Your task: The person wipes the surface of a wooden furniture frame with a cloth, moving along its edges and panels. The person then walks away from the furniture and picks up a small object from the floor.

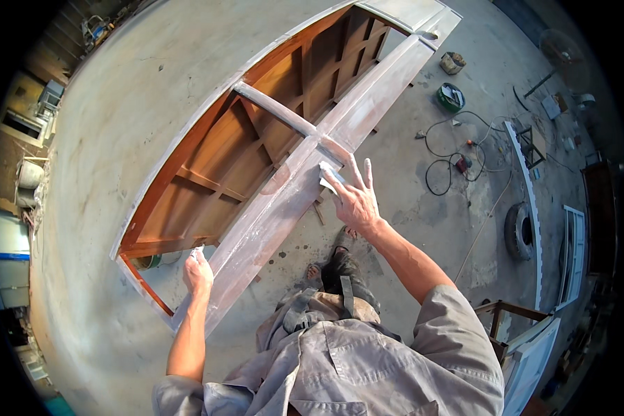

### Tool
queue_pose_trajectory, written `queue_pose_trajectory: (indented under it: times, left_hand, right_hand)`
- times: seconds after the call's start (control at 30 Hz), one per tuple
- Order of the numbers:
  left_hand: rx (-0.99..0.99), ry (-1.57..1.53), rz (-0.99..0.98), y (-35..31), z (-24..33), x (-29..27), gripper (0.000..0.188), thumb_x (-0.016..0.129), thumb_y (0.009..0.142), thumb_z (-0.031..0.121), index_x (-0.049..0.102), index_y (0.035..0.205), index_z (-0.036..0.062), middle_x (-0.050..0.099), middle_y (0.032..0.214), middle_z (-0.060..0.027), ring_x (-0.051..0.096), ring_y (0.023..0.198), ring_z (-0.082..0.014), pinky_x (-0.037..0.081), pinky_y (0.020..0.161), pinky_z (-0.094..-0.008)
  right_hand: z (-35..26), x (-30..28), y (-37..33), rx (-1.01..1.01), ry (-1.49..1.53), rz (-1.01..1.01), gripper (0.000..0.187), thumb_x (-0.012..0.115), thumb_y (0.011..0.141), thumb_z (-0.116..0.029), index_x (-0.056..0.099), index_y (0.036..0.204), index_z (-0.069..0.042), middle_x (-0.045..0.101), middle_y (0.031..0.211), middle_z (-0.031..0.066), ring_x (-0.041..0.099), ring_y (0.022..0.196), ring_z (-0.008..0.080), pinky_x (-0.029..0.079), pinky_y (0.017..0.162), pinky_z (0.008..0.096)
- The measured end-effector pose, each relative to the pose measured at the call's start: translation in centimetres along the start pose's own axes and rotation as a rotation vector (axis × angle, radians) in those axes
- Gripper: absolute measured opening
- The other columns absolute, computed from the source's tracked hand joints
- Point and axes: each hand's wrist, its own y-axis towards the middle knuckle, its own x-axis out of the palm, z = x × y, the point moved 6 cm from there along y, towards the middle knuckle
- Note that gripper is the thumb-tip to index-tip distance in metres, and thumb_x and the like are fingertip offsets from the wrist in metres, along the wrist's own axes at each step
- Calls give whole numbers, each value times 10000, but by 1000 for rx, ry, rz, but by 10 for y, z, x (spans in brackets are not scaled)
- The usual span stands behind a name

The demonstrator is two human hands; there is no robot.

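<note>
A long wooden cabinet-like frame [260, 210] lies slantwise before me, its outer face coated in patchy white over brown. Inside, bare orange-brown wood shows with a grid of slats [218, 184]. My right hand [356, 201] rests at the face near the cross rail, two fingers stretched up, the thumb and other fingers pressing a small whitish folded sheet [331, 179] against the wood. My left hand [198, 274] is closed beside the frame's near left end, its fingertips whitened; whatever it may hold is too small to make out.
On the concrete floor to the right lie a green tub [450, 98], a dusty bucket [452, 63], a looped cable [439, 177] with a red tool [462, 164], and a tyre [518, 230]. White frames [570, 256] stand farther right. My feet [345, 239] are close to the frame.
</note>
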Motion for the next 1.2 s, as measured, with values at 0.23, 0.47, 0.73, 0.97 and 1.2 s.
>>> queue_pose_trajectory:
  times: [0.23,0.47,0.73,0.97,1.2]
  left_hand:
    - [15,6,24,3,-11,6,485,494,1055,394,729,1023,-29,724,993,-291,681,976,-495,529,845,-559]
    - [9,4,6,5,-10,9,463,493,1052,387,732,1039,-9,730,1006,-275,687,976,-481,534,843,-557]
    - [-29,26,-8,4,-5,8,457,490,1051,426,736,1060,41,741,1032,-239,693,988,-470,545,855,-554]
    - [0,7,5,0,-4,6,452,492,1049,415,740,1044,37,741,1024,-245,695,979,-469,547,852,-553]
    - [7,-25,11,1,-5,8,433,492,1044,392,734,1035,33,742,1006,-243,701,967,-465,549,843,-547]
  right_hand:
    - [-20,2,-13,-46,27,-154,646,699,871,-107,552,1499,-150,751,1225,105,301,1555,386,100,1273,665]
    - [-107,33,-48,-92,195,-68,770,683,817,-82,463,1554,-127,722,1281,110,274,1560,407,106,1270,669]
    - [-66,20,-27,-50,89,-109,737,643,840,-73,455,1552,-106,713,1264,139,264,1556,435,98,1261,681]
    - [-49,8,-14,-106,49,-189,689,662,868,-105,500,1537,-132,714,1309,117,281,1555,422,93,1260,679]
    - [-174,45,-62,-279,240,-230,781,679,813,-134,462,1562,-144,634,1437,112,279,1558,418,117,1259,687]
